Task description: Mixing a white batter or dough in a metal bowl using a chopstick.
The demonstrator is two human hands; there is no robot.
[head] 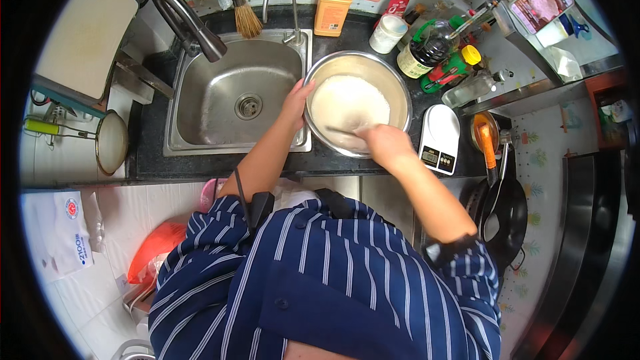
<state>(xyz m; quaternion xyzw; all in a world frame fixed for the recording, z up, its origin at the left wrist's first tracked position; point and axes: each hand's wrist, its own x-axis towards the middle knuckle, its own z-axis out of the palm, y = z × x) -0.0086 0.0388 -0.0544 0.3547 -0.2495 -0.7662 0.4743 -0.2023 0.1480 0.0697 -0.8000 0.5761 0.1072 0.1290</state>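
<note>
A stainless steel bowl [397, 75] holding pale, flour-like powder [345, 97] stands on the black countertop, just right of the sink. At the bowl's left side, my left hand [298, 102] grips the rim, with the thumb over the edge. My right hand [387, 146] reaches over the near rim and is closed on a thin utensil [342, 131], possibly chopsticks. The utensil's far end dips into the powder, where motion blurs it. To the right of the bowl lies a white digital kitchen scale [441, 132] with a lit display.
A steel sink [215, 105] with a dark faucet [207, 42] is at left. Behind the bowl stand an orange pump bottle [333, 2], a white tub [388, 34] and several sauce bottles [432, 47]. A phone [541, 1] rests on the right shelf. Black pans [510, 220] hang at right.
</note>
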